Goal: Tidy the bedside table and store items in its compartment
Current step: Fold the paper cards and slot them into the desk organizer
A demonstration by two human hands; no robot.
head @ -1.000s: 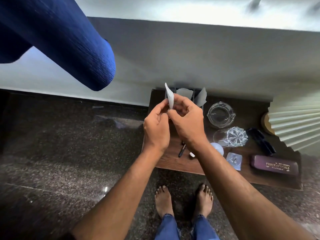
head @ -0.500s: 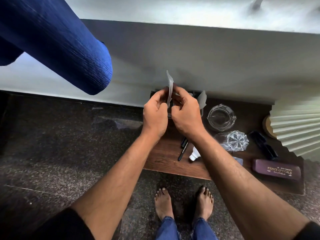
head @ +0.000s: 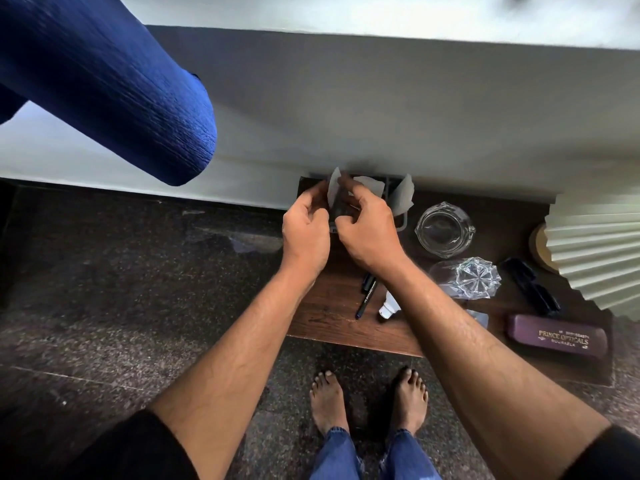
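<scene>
Both hands are over the back left corner of the dark wooden bedside table (head: 332, 317). My left hand (head: 304, 233) and my right hand (head: 367, 230) pinch a small white slip of paper (head: 334, 185) held upright between their fingertips. Right under them stands a grey compartment organiser (head: 398, 216) with other white papers (head: 405, 195) sticking out of it. A black pen (head: 365, 299) and a small white bottle (head: 388, 306) lie on the table beside my right forearm.
A glass ashtray (head: 445, 230), a cut-glass piece (head: 474, 278), a black object (head: 530, 285) and a purple spectacle case (head: 557, 336) lie to the right. A pleated lampshade (head: 599, 258) overhangs the right end. A blue fabric roll (head: 114, 88) hangs at upper left. My bare feet (head: 367, 400) stand on stone floor.
Both hands with the paper slip have moved away from me and lower, down to the organiser at the back of the table. The items on the table have not moved.
</scene>
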